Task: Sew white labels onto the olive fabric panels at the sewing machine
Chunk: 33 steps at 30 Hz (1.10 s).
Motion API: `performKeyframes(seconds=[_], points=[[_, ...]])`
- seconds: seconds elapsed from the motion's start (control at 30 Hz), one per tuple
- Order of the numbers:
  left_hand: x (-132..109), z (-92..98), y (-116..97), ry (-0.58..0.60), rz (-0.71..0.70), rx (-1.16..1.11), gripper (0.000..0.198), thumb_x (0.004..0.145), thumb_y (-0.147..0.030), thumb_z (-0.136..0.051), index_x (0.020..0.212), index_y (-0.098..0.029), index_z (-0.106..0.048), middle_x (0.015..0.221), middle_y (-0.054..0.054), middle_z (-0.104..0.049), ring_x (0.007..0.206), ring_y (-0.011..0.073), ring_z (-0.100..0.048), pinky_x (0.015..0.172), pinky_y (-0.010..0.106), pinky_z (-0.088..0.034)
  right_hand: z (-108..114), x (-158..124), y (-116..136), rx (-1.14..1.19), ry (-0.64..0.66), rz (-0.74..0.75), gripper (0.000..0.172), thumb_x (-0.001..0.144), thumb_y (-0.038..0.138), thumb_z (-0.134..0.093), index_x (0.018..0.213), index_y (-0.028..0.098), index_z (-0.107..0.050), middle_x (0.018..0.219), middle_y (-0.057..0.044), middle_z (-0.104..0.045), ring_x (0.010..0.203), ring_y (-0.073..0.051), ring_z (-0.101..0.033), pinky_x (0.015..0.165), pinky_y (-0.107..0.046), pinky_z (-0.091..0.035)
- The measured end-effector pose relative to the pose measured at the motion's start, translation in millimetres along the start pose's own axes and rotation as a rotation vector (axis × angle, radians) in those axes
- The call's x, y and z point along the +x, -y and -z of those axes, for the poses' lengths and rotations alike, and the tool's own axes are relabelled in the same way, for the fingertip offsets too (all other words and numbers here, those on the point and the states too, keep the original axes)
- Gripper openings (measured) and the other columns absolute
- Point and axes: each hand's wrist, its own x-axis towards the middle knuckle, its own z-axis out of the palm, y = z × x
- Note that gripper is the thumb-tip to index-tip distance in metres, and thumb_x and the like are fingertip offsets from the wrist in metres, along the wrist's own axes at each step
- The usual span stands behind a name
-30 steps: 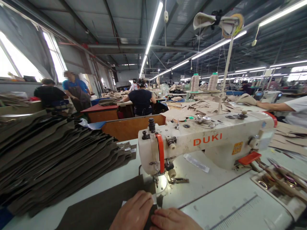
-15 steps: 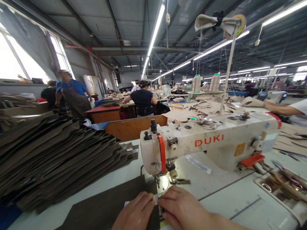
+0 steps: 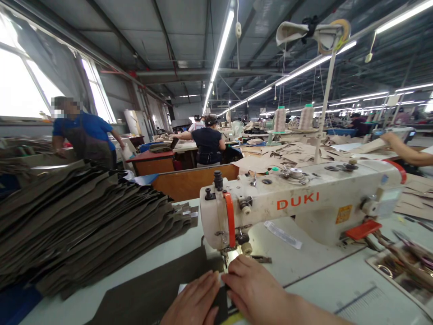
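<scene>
A dark olive-brown fabric panel (image 3: 152,284) lies flat on the sewing table, its right end under the presser foot area of a white sewing machine (image 3: 304,203) lettered DUKI. My left hand (image 3: 194,300) rests on the panel with its fingers together, gripping it near its right edge. Close in front of the needle, my right hand (image 3: 252,282) is closed, thumb and fingers pinching at a small white label (image 3: 221,278) between the two hands. Part of another white piece (image 3: 181,288) shows beside my left fingers. My right hand partly hides the needle plate.
A tall stack of dark fabric panels (image 3: 101,230) fills the table's left side. On the right sit a tray of small parts (image 3: 389,275) and a clear plastic strip (image 3: 283,234). Thread cones (image 3: 280,119) stand behind the machine. Several people work nearby, including one in an apron (image 3: 88,135).
Both hands stay at the needle, with my right fingers slightly farther forward. The view has shifted a little. The person in the apron has moved left and leans; a co-worker's arm at right has lifted.
</scene>
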Motion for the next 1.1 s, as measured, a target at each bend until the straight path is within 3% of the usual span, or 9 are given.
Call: performKeyframes(seconds=[0.43, 0.7, 1.1], points=[[6.4, -15.6, 3.9, 0.034, 0.11, -0.111, 0.031, 0.096, -0.029, -0.047, 0.124, -0.024, -0.059, 0.119, 0.002, -0.071, 0.104, 0.0162, -0.068, 0.09, 0.025, -0.054, -1.2, 2.3, -1.7, -0.047, -0.043, -0.072, 0.01, 0.093, 0.019, -0.058, 0.098, 0.015, -0.065, 0.097, -0.007, -0.064, 0.092, -0.022, -0.057, 0.087, -0.031, -0.043], [10.6, -12.8, 2.3, 0.002, 0.022, -0.055, 0.031, 0.093, -0.026, -0.048, 0.121, -0.019, -0.059, 0.116, 0.003, -0.072, 0.102, 0.0155, -0.069, 0.089, 0.021, -0.054, -7.8, 1.5, -4.2, -0.148, -0.059, -0.008, 0.006, 0.089, 0.012, -0.061, 0.086, 0.016, -0.065, 0.088, -0.006, -0.065, 0.085, -0.021, -0.057, 0.08, -0.03, -0.043], [16.7, -16.6, 4.9, 0.003, 0.031, -0.049, 0.031, 0.094, -0.027, -0.048, 0.121, -0.018, -0.059, 0.116, 0.004, -0.072, 0.103, 0.0158, -0.069, 0.09, 0.022, -0.053, -5.4, 4.4, -4.8, -0.176, -0.059, -0.065, 0.004, 0.089, 0.013, -0.063, 0.089, 0.016, -0.065, 0.088, -0.005, -0.064, 0.082, -0.021, -0.056, 0.079, -0.031, -0.043]])
